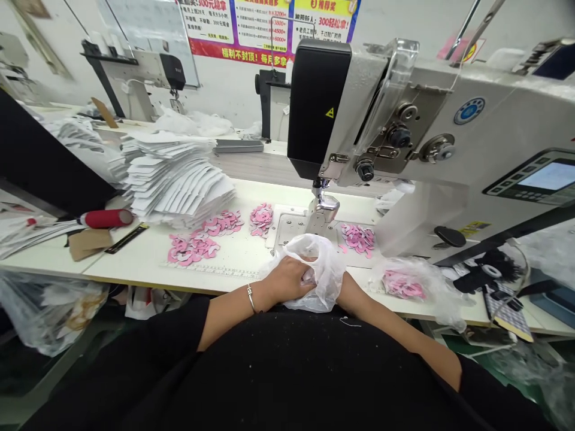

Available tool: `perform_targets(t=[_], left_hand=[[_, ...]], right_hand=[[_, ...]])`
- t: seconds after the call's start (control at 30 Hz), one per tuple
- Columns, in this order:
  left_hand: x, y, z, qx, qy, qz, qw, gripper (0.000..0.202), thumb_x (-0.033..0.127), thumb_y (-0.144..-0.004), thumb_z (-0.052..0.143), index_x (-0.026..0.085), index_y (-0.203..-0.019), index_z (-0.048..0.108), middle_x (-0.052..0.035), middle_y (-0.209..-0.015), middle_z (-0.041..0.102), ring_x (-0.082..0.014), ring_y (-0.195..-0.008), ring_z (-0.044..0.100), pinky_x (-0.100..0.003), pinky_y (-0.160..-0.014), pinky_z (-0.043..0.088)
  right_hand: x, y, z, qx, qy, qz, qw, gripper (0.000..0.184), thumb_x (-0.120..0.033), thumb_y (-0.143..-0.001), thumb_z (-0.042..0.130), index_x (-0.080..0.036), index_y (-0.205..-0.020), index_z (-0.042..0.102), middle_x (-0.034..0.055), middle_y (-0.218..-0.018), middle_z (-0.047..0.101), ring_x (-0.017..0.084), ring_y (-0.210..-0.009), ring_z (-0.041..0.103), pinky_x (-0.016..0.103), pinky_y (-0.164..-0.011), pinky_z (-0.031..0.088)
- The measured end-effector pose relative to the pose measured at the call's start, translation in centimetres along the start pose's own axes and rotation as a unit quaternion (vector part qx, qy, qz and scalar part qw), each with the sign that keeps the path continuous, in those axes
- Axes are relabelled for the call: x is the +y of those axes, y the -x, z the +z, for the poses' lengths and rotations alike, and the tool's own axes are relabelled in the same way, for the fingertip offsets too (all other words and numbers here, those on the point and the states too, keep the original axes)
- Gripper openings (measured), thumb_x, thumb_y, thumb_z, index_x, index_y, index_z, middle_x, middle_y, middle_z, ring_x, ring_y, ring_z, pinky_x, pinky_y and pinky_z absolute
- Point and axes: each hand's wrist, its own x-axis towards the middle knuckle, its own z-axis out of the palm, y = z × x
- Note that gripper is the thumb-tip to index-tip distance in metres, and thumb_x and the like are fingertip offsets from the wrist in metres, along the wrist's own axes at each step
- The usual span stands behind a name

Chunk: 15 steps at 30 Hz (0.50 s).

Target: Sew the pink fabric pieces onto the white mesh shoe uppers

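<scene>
In front of my body, at the table's front edge, I hold a thin, translucent white plastic bag (326, 278). My left hand (291, 280), with a bracelet at its wrist, is closed on the left side of the bag, the fingers bent into the crumpled film. The bag's film covers my right hand, and only the wrist (347, 291) and forearm show; its fingers are hidden. Just behind the bag stand the presser foot and needle area (322, 209) of a sewing machine (372, 114). Small pink and white cut pieces (358, 238) lie in a pile right of the foot.
More pink piles (193, 246) lie to the left, behind a ruler strip (211, 269). A tall stack of white pieces (175, 176) stands at back left, near a red-wrapped tool (106, 218). A clear bag with pink pieces (404, 284) lies at right. Another sewing machine (139, 84) stands behind.
</scene>
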Motion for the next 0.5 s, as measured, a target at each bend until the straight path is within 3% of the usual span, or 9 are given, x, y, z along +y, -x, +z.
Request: perform_targets(t=[0.1,0.2,0.37,0.5], left_hand=[[-0.3,0.0,-0.2,0.045,0.056,-0.028,0.997,0.024,0.032,-0.082,0.065,0.023,-0.104,0.071,-0.0051,-0.12,0.07,-0.0248,-0.117,0.06,-0.039,-0.108,0.043],[-1.3,0.2,-0.3,0.093,0.085,-0.076,0.989,0.035,0.037,-0.085,0.062,0.019,-0.115,0.066,-0.0081,-0.116,0.07,-0.0241,-0.108,0.064,-0.039,-0.1,0.049],[-3.0,0.1,-0.7,0.123,0.146,-0.103,0.976,0.047,0.038,-0.088,0.06,0.018,-0.13,0.055,-0.01,-0.121,0.066,-0.0235,-0.111,0.063,-0.039,-0.099,0.05],[-3.5,-0.1,-0.9,0.121,0.171,-0.091,0.974,0.061,0.04,-0.08,0.071,0.016,-0.133,0.054,-0.0142,-0.131,0.061,-0.0293,-0.124,0.056,-0.044,-0.108,0.043]], right_hand=[[-1.0,-0.5,-0.1,0.033,-0.008,-0.008,0.999,0.048,-0.037,-0.068,0.083,-0.03,-0.114,0.069,0.0038,-0.112,0.072,0.03,-0.121,0.058,0.05,-0.108,0.042],[-2.4,-1.4,-0.2,0.086,-0.027,-0.028,0.996,0.05,-0.035,-0.067,0.083,-0.029,-0.114,0.069,0.0043,-0.114,0.071,0.031,-0.121,0.057,0.05,-0.106,0.044],[-3.4,-2.9,-0.3,0.057,-0.08,-0.036,0.995,0.028,-0.033,-0.076,0.074,-0.024,-0.103,0.072,0.0044,-0.111,0.071,0.028,-0.111,0.061,0.043,-0.096,0.05],[-1.9,-3.0,0.1,0.118,-0.115,0.0,0.986,0.04,-0.035,-0.078,0.071,-0.027,-0.116,0.062,0.003,-0.12,0.067,0.022,-0.107,0.062,0.036,-0.091,0.052]])
